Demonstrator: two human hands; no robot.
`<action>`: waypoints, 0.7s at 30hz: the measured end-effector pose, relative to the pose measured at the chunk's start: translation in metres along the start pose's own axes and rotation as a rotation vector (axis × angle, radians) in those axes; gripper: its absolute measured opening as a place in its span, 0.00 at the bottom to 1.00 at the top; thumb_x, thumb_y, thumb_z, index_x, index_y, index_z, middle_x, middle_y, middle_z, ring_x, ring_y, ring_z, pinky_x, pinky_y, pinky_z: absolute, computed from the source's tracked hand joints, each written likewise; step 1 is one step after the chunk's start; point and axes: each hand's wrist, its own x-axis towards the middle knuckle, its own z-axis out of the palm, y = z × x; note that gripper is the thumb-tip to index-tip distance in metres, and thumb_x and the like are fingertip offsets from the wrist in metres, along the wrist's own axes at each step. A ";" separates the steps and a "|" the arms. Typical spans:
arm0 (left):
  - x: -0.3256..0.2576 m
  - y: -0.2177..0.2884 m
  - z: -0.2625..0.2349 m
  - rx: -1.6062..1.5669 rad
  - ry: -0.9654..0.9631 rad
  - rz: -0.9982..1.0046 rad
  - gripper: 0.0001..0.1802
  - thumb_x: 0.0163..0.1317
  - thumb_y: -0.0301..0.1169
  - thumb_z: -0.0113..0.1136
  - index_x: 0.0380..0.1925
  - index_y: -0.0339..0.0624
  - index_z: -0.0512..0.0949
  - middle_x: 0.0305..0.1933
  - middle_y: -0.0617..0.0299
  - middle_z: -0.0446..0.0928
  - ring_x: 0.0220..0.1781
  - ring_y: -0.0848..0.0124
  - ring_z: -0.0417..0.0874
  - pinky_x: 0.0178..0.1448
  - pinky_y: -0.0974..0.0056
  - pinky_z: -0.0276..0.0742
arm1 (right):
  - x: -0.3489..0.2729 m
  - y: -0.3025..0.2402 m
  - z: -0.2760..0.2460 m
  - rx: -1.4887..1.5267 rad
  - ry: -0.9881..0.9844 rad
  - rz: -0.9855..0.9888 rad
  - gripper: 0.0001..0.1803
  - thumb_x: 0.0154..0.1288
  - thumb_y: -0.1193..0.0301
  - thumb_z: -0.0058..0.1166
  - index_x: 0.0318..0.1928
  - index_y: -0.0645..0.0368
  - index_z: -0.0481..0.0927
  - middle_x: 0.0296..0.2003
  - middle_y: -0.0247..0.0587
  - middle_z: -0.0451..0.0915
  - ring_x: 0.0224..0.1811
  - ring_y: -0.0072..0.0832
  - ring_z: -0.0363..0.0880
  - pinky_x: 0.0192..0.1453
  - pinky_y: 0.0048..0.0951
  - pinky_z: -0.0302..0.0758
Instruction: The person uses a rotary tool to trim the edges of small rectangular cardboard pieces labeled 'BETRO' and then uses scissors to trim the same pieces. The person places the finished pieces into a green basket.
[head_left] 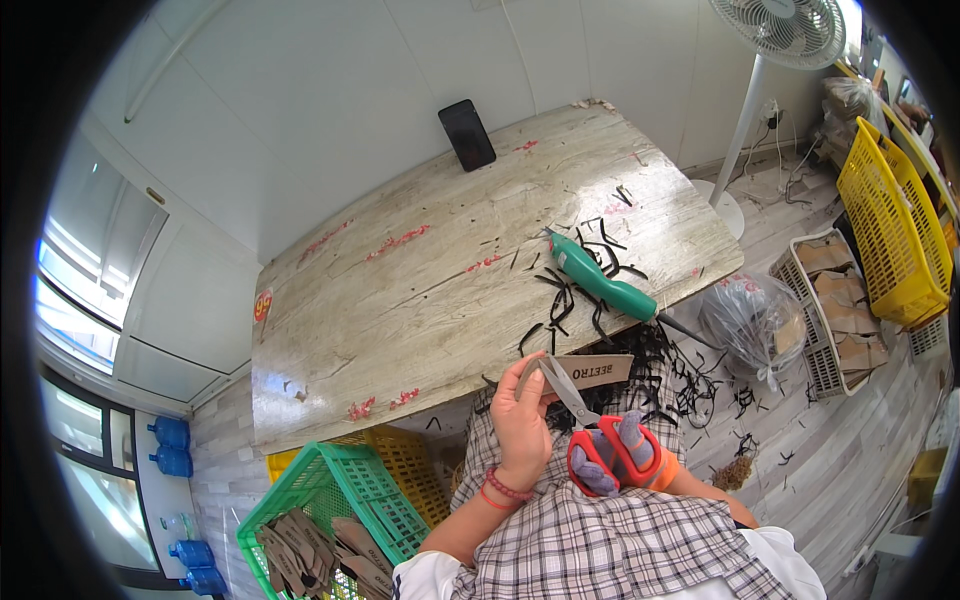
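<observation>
My left hand [523,415], bare with red bead bracelets at the wrist, pinches a brown-grey printed strip [600,371] near one end. The strip stretches out to the right over my lap. My right hand [625,455], in a grey and orange glove, grips red-handled scissors [572,395]. Their blades are spread and point up-left, with the tips beside my left fingers at the strip's edge. Whether the blades touch the strip I cannot tell. A checked apron [600,545] covers my lap, and black scraps [650,375] lie on it past the strip.
A wooden-topped table [380,310] stands ahead, bearing a green corded power tool [605,280], black offcuts [560,310] and a phone [467,135] leaning at the back. A green basket [375,500] of similar strips is at left; a plastic bag [755,320], crates [835,305] and a fan [785,30] are right.
</observation>
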 end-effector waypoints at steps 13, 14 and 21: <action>-0.001 -0.003 -0.001 -0.007 0.026 -0.029 0.13 0.70 0.26 0.51 0.52 0.35 0.74 0.46 0.57 0.81 0.41 0.70 0.84 0.44 0.64 0.81 | 0.001 0.002 -0.009 -0.033 -0.051 0.024 0.54 0.52 0.20 0.29 0.41 0.65 0.73 0.20 0.35 0.71 0.17 0.23 0.67 0.20 0.21 0.65; -0.001 -0.002 -0.001 -0.004 0.025 -0.032 0.13 0.70 0.26 0.51 0.52 0.35 0.74 0.46 0.57 0.81 0.41 0.70 0.84 0.44 0.64 0.81 | 0.002 0.003 -0.011 -0.027 -0.071 0.037 0.54 0.51 0.20 0.29 0.41 0.65 0.73 0.21 0.35 0.72 0.17 0.23 0.67 0.20 0.21 0.66; -0.002 0.000 -0.001 -0.011 0.021 -0.053 0.13 0.70 0.27 0.51 0.51 0.34 0.74 0.45 0.57 0.81 0.41 0.69 0.84 0.45 0.63 0.81 | 0.001 0.000 -0.003 0.038 0.039 -0.045 0.51 0.56 0.24 0.30 0.45 0.65 0.74 0.25 0.34 0.73 0.18 0.22 0.68 0.21 0.20 0.67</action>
